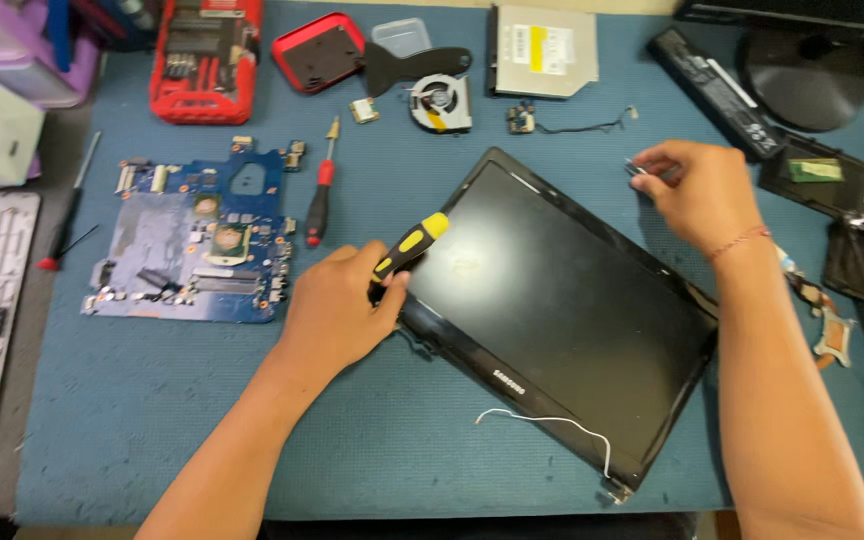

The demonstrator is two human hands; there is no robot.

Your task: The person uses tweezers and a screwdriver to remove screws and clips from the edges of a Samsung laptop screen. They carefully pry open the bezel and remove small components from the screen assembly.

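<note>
A laptop screen panel [562, 310] lies tilted on the blue-matted counter [152, 420]. The left hand [337, 305] grips a yellow-and-black screwdriver [407, 248] at the panel's left edge. The right hand [697, 192] pinches a small metal part [638, 168] beside the panel's top corner. A blue motherboard [197, 235] lies nearby, to the left.

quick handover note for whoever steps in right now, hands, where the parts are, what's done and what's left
Left hand: gripping a yellow-and-black-handled screwdriver at the near-left corner of the black laptop screen panel.
Right hand: at the panel's far corner, pinching a small metal part; I cannot tell what it is.
Parts: the panel lies flat on the blue mat; a white wire trails at its near edge.
Done: blue motherboard, cooling fan and silver optical drive are out on the mat.
Left: the black bezel is still on the panel.
</note>
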